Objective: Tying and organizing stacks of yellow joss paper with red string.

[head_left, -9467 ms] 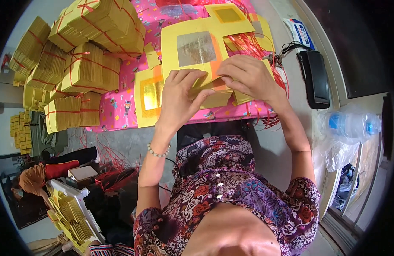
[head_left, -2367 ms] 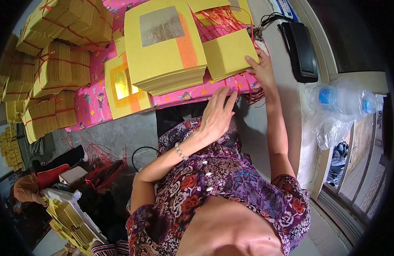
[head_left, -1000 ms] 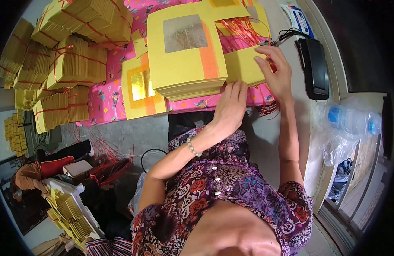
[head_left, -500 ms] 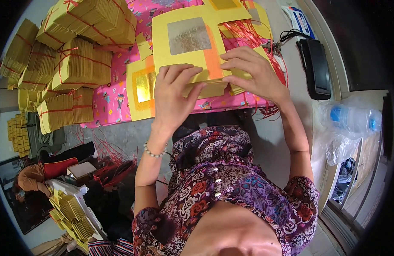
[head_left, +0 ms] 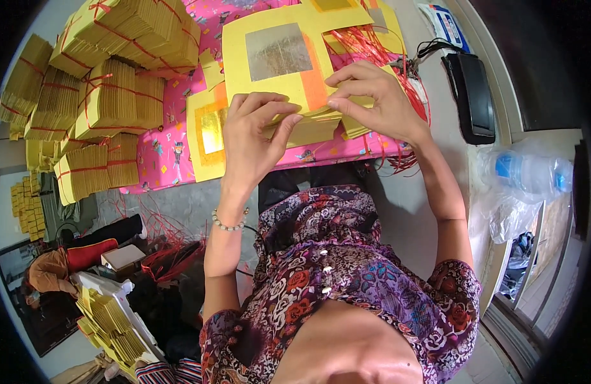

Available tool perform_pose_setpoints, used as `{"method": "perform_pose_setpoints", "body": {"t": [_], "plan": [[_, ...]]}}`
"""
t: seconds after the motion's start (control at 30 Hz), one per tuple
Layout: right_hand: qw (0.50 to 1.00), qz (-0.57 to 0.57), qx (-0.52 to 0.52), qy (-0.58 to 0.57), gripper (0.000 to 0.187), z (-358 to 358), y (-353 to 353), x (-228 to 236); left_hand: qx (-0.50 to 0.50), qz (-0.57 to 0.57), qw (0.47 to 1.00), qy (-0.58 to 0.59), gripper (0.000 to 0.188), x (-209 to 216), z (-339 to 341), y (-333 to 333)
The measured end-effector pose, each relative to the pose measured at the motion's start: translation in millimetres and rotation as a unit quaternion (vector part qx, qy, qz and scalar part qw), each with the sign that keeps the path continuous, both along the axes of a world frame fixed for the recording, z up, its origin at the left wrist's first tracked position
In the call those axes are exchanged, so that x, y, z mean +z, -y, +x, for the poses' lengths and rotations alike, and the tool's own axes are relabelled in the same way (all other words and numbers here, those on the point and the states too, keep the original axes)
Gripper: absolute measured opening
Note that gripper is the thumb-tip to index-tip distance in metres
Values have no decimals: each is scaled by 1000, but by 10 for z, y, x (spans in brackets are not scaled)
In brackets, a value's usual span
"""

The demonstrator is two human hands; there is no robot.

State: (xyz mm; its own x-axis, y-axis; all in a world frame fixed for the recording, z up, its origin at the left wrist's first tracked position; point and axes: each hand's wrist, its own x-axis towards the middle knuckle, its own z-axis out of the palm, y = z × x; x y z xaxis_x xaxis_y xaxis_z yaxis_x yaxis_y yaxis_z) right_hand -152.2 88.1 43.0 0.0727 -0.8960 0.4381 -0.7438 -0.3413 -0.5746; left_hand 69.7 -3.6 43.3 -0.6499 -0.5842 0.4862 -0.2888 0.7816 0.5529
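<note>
A thick stack of yellow paper sheets (head_left: 270, 77), each with a silver foil square and an orange stripe, sits on the pink patterned cloth (head_left: 164, 163). My left hand (head_left: 254, 137) grips the stack's near edge, fingers curled over the top sheet. At the near right corner my right hand (head_left: 379, 102) pinches the same stack beside the orange stripe. A second, smaller stack with a gold foil square (head_left: 209, 134) lies just left of my left hand. Loose red strings (head_left: 385, 51) spread behind my right hand.
Several bundles of yellow paper tied with red string (head_left: 116, 83) are piled at the left and back. A black device with a cable (head_left: 471, 96) lies at the right, a plastic water bottle (head_left: 526, 173) further right. More paper stacks and red strings (head_left: 161, 256) lie on the floor lower left.
My left hand has come up from the table's near edge onto the stack. My right hand has moved from the right-hand stack to the big stack's near right corner.
</note>
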Motion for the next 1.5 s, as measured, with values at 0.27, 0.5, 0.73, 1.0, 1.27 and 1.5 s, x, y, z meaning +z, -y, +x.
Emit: {"method": "perform_pose_setpoints", "body": {"t": [0.27,0.5,0.73,1.0,1.27,1.5], "plan": [[1000,4,1,-3,15,-12,15,6,6,0,1000,0,12,-13,-9,6],[1000,8,-4,-1,14,3,1,20,7,-6,1000,-6,12,-13,-5,-4],[1000,11,-8,-3,14,4,8,-5,10,-4,1000,0,12,-36,-9,-5],[1000,15,-16,-3,15,10,16,36,13,0,1000,-6,13,-33,-24,7],[997,-45,-35,-50,14,90,105,233,-5,-64,997,45,23,114,-68,24],[982,-79,-93,142,71,154,278,220,39,-99,994,-15,22,247,-105,209]]}}
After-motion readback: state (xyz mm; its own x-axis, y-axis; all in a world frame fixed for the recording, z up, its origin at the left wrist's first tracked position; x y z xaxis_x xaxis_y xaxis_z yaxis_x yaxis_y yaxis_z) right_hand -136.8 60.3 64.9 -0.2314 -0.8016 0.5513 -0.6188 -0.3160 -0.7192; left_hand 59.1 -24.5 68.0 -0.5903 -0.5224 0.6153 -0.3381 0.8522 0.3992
